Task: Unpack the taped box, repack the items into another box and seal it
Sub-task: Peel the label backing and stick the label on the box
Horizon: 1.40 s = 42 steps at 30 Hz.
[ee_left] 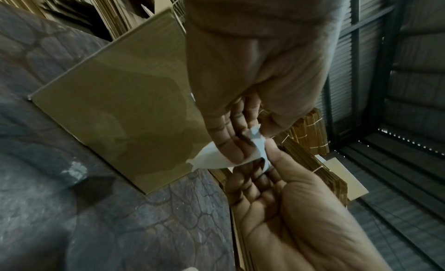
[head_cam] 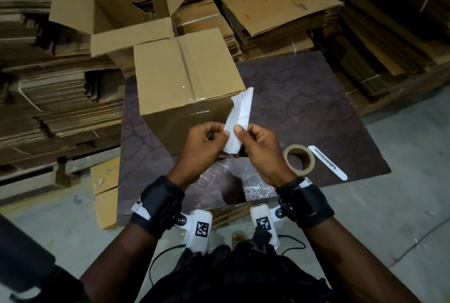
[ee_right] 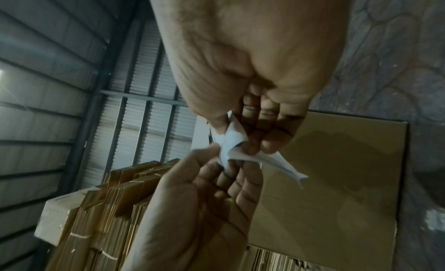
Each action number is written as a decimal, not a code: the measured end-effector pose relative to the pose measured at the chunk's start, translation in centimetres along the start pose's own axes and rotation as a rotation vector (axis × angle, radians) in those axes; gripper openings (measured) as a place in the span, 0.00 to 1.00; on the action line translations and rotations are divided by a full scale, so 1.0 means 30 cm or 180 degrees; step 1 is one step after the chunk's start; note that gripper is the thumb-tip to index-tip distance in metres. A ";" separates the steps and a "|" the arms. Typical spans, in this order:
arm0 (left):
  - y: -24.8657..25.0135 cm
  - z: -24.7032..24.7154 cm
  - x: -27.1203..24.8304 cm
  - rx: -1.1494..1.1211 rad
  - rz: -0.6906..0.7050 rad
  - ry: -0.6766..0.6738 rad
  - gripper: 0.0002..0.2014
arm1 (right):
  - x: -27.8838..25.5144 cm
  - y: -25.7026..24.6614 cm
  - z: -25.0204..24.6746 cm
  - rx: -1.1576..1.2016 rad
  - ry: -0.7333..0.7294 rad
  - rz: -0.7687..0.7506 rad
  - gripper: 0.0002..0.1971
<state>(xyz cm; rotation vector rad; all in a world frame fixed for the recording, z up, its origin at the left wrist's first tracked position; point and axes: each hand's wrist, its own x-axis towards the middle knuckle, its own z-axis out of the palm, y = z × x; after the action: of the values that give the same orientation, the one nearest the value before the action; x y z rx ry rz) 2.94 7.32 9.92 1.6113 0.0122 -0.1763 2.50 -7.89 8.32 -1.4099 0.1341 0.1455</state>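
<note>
A closed cardboard box (head_cam: pixel 187 78) with clear tape along its top seam stands on a dark board (head_cam: pixel 304 98). Behind it, an open cardboard box (head_cam: pixel 129 10) with a torn hole in its wall rests on stacked flat cartons. In front of the taped box, my left hand (head_cam: pixel 222 136) and right hand (head_cam: pixel 239 134) both pinch a creased white paper strip (head_cam: pixel 239 112). The left wrist view shows the paper strip (ee_left: pixel 211 159) against the taped box (ee_left: pixel 120 103). In the right wrist view the paper strip (ee_right: pixel 231 141) bends between both thumbs.
A roll of tape (head_cam: pixel 299 160) and a white box cutter (head_cam: pixel 327 162) lie on the board at the right. Stacks of flat cardboard (head_cam: pixel 48 98) surround the board on the left and back. Grey concrete floor (head_cam: pixel 401 181) lies to the right.
</note>
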 end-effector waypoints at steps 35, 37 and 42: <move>-0.073 0.011 0.043 0.0516 0.0444 0.0683 0.12 | 0.041 0.051 -0.057 0.0204 -0.0116 0.0173 0.17; -0.076 0.007 0.045 0.0647 0.0474 0.0678 0.12 | 0.042 0.051 -0.061 0.0230 -0.0152 0.0238 0.15; -0.072 -0.002 0.045 0.0851 0.0576 0.0746 0.11 | 0.041 0.050 -0.072 0.0271 -0.0201 0.0368 0.12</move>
<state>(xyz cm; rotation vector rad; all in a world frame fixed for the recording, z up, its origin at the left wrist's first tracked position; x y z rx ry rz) 4.02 7.34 7.61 1.8819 0.0242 0.1583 3.43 -9.76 6.30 -1.3117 0.1679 0.2766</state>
